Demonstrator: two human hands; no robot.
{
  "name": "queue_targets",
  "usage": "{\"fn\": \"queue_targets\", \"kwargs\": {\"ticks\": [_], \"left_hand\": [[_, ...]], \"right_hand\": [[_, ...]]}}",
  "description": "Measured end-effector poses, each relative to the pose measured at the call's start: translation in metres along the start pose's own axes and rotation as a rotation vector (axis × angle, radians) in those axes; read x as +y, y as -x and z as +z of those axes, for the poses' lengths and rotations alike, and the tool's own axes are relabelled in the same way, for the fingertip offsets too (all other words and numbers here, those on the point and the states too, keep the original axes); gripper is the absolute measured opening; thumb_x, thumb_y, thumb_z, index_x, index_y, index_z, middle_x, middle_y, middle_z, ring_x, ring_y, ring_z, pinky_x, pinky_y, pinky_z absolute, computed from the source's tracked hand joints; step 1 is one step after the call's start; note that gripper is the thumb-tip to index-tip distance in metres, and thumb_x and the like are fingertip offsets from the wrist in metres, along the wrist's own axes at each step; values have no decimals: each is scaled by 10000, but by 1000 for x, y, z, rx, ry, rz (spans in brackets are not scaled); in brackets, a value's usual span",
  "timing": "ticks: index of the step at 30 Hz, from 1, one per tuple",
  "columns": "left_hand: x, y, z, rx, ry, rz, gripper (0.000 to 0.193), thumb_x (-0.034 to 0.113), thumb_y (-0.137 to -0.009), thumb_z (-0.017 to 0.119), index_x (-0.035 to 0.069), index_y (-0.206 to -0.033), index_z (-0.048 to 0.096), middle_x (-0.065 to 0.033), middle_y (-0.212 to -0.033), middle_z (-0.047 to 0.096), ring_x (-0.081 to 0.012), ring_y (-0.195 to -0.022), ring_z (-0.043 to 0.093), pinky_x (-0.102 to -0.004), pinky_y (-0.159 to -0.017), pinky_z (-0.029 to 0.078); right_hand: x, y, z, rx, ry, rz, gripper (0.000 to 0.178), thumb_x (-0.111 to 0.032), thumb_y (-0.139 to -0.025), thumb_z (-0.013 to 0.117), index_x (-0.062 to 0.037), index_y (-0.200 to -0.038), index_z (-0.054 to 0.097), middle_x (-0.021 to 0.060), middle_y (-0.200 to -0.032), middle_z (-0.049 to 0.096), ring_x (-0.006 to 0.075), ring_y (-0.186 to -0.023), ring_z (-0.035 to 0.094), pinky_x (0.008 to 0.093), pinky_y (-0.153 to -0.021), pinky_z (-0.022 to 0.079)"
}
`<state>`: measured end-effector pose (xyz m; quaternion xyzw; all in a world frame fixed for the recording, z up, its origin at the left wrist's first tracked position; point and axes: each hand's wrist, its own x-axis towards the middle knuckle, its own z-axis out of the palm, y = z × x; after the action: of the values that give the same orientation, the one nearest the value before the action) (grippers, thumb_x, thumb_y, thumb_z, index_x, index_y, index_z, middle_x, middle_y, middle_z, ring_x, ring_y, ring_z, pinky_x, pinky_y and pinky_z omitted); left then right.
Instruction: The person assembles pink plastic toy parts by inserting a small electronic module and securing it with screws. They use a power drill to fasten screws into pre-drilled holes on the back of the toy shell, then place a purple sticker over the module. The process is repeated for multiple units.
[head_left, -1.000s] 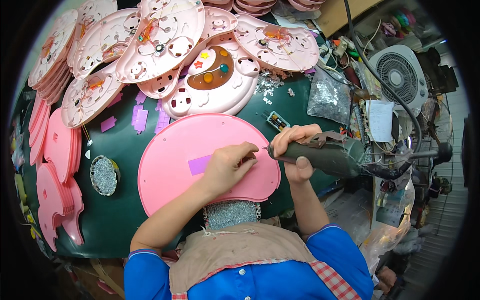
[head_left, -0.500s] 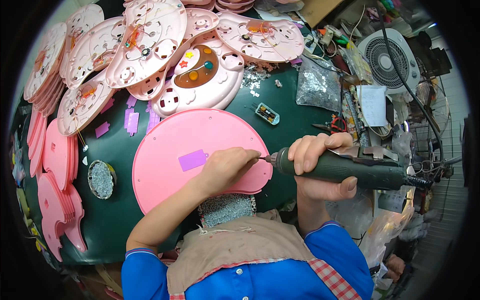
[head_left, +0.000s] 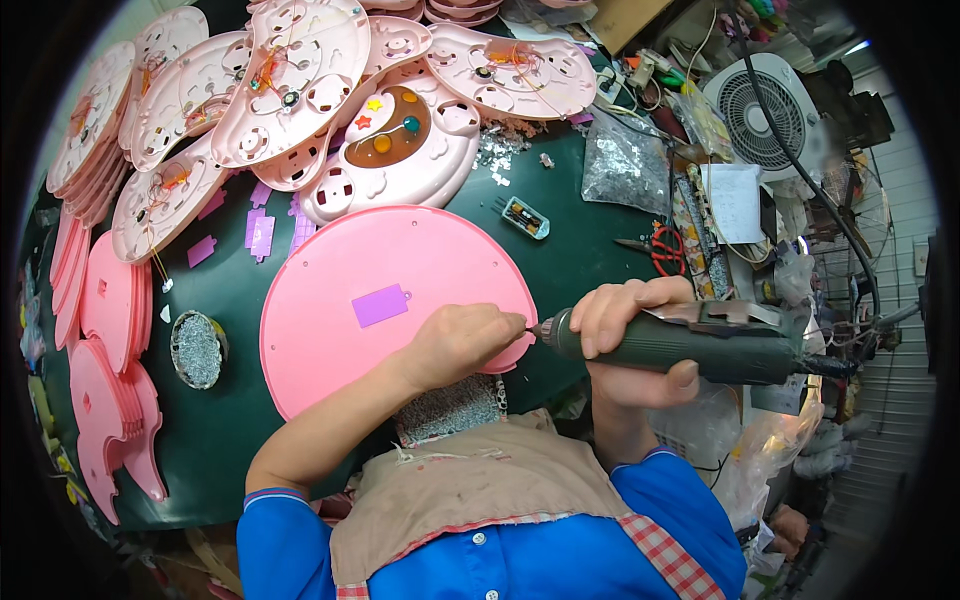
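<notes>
So the bright pink, rounded plastic panel (head_left: 320,350) lies flat on the dark green tabletop (head_left: 575,265), right in front of the person; call its middle the clock centre. The right hand (head_left: 640,340) is wrapped round a dark green, cylindrical power screwdriver (head_left: 700,350) at 3 o'clock, thumb along the underside, held nearly level so the tip meets the left hand. The left hand (head_left: 458,342) has its fingers bunched together at that tip, over the panel's 4 o'clock side. My guess is it's steadying something small there, but I can't tell what it's pinching, if anything.

A round bowl of silvery metal bits (head_left: 198,350) sits just under 9 o'clock, and a patterned pouch of similar bits (head_left: 450,410) is at 5, presumably for easy reach. Pale pink, wired plastic shells (head_left: 290,130) pile up from 11 to 1, probably to leave working room up close.
</notes>
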<state>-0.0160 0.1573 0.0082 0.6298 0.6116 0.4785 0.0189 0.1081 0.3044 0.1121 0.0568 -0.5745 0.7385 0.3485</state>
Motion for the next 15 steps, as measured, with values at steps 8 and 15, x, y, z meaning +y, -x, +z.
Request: {"fn": "queue_targets", "kwargs": {"ticks": [8,15], "left_hand": [[1,2,-7,75,316,-232,158,72,-873,765,47,-986,657,-79,-830,707,-243,-730,710,-357,-639,561],[1,9,-10,-258,396,-245,216,114,-873,777,59,-1037,647,-94,-851,720,-260,-764,727,-362,-685,579]], "right_hand": [[35,28,-17,-51,73,106,563,-459,-893,783,-32,-1111,488,101,-766,605,197,-645,592,368,-640,522],[49,16,-31,-83,-95,73,603,-503,-908,763,-3,-1118,499,104,-698,609,206,-596,591,357,-600,520]]}}
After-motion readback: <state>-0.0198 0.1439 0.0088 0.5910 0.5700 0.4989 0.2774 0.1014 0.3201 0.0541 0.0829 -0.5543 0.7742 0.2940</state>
